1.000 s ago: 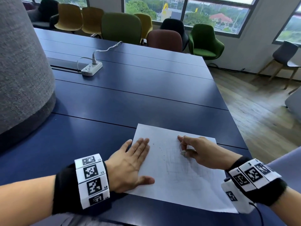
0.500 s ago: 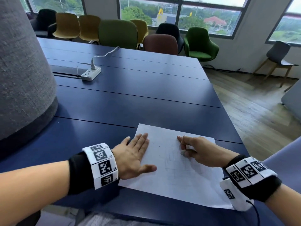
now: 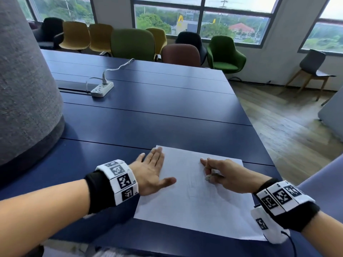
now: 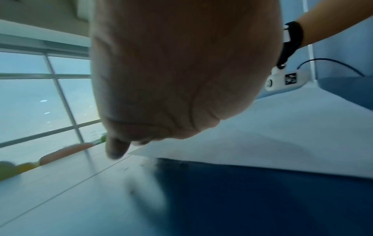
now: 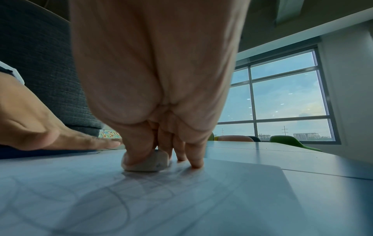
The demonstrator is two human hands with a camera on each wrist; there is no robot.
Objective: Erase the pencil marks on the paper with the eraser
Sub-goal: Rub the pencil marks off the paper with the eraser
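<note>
Two hands rest on the paper [image 3: 194,206], which lies flat on the blue table [image 3: 148,123]; the left hand [image 3: 150,173] lies with fingers straight and together, thumb spread, over the sheet's left edge; the right hand [image 3: 222,175] pinches the eraser [image 5: 149,162] between thumb and fingers, pressing it onto the sheet just beyond faint pencil marks [image 5: 125,190]; its little finger's tip touches the sheet beside it.
</note>
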